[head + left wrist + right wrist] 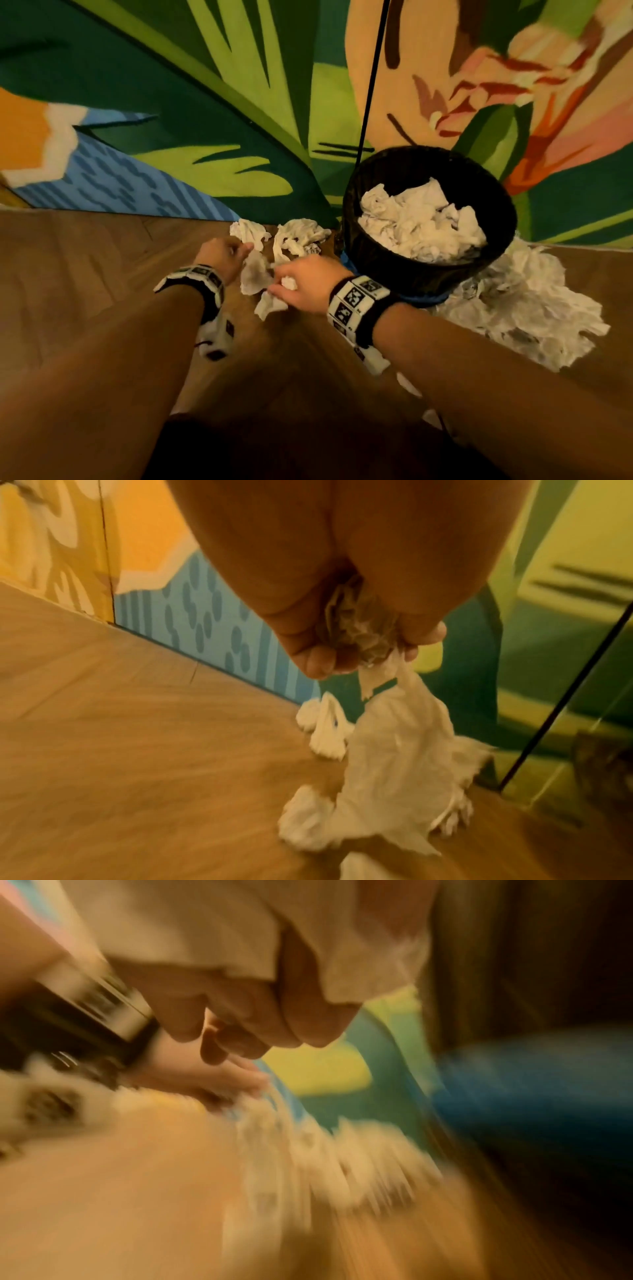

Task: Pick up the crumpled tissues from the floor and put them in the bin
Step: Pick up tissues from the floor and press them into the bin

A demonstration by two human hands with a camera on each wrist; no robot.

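I'm mid-pickup: my left hand pinches a tissue trailing to the floor, my right hand curls round another wad. Next, I reckon, lift both into the bin just beside, already heaped.

I see an indoor room, though I cannot tell which kind: a herringbone wood floor near me meets a far wall painted with a leafy mural; a black bin stands right.
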